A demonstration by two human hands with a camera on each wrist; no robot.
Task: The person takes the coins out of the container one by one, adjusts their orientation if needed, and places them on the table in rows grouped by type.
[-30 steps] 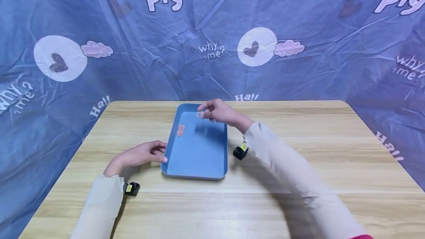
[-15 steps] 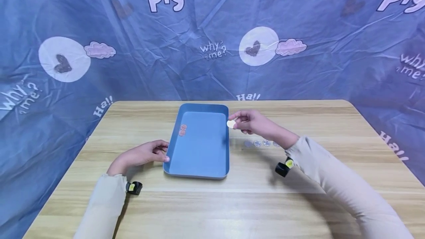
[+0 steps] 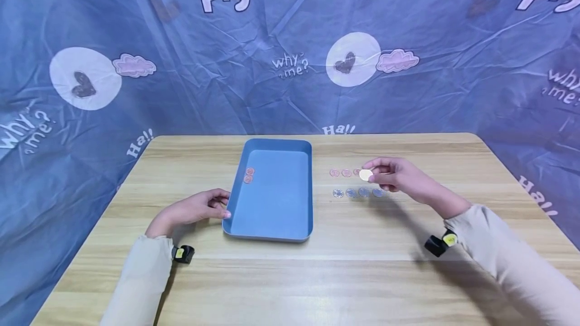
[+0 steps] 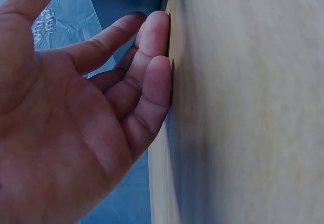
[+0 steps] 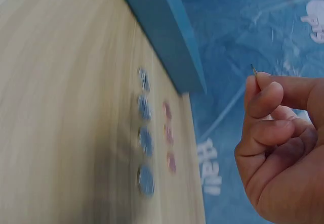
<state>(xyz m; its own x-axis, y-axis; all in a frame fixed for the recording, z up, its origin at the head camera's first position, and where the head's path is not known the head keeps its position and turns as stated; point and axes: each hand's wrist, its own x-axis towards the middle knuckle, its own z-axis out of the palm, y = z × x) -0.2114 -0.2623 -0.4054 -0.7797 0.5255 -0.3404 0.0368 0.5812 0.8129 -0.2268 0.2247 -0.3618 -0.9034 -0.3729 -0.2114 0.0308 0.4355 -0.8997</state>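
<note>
My right grip (image 3: 399,177) pinches a small pale round disc (image 3: 365,175), pink discs (image 3: 340,172) just beside, blue discs (image 3: 357,193) below.

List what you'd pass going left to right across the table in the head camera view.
Left hand → blue tray with two pink discs → row of blue discs → right hand, pinching a pale disc.

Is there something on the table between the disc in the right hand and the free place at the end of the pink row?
Nothing visible. The right hand pinches the pale disc just above the pink row, beside its last disc; only bare table lies nearby.
</note>
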